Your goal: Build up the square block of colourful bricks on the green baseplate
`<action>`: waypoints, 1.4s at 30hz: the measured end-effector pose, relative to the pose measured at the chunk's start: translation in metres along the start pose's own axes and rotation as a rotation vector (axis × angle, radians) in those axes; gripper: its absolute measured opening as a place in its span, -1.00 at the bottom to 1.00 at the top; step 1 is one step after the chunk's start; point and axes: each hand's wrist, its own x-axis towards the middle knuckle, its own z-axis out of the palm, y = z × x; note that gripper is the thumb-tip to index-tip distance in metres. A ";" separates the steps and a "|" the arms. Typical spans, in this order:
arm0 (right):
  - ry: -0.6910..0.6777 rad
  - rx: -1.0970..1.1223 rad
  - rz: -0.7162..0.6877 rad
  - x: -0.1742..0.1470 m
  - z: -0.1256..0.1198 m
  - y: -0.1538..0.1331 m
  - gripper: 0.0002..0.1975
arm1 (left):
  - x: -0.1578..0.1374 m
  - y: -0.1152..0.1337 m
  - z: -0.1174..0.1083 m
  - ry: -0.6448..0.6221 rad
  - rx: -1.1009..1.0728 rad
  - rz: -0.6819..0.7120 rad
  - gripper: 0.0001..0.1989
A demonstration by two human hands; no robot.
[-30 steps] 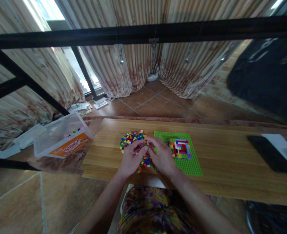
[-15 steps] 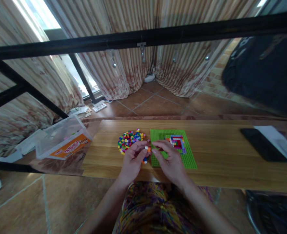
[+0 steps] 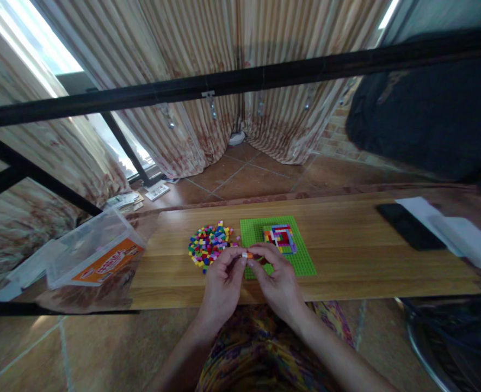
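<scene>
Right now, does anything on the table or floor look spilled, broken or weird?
Nothing looks broken. The loose bricks sit mostly in one heap on the table, so they don't look spilled. The messiest spot is the floor by the left curtain: papers lie there unevenly, which looks a bit untidy.

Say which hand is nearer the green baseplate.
Right. In view, the right hand overlaps the near side of the green baseplate; the left hand is mostly beyond its left edge, near the brick pile.
</scene>
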 end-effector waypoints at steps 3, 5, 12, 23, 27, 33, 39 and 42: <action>0.051 0.005 -0.031 -0.002 -0.001 -0.001 -0.87 | -0.003 0.003 0.008 0.056 -0.052 0.004 -0.86; 0.085 0.011 -0.056 -0.002 -0.001 -0.001 -0.88 | -0.004 0.006 0.013 0.102 -0.094 0.007 -0.87; 0.187 0.002 -0.083 -0.006 0.002 -0.001 -0.88 | -0.006 0.007 0.025 0.210 -0.309 -0.113 -0.86; 0.323 0.238 0.278 0.005 -0.034 0.030 -0.75 | -0.009 -0.003 0.028 0.143 -0.732 -0.539 -0.69; 0.363 0.086 0.378 0.002 -0.066 0.056 -0.67 | -0.032 -0.020 0.037 0.008 -0.610 -0.682 -0.70; 0.299 -0.236 0.294 0.000 -0.089 0.078 -0.68 | -0.064 -0.037 0.054 -0.232 -0.452 -0.841 -0.77; 0.165 -0.422 0.148 0.010 -0.086 0.079 -0.72 | -0.064 -0.049 0.057 -0.307 -0.348 -0.866 -0.75; 0.063 -0.515 0.033 0.019 -0.080 0.078 -0.74 | -0.063 -0.054 0.057 -0.326 -0.350 -0.852 -0.73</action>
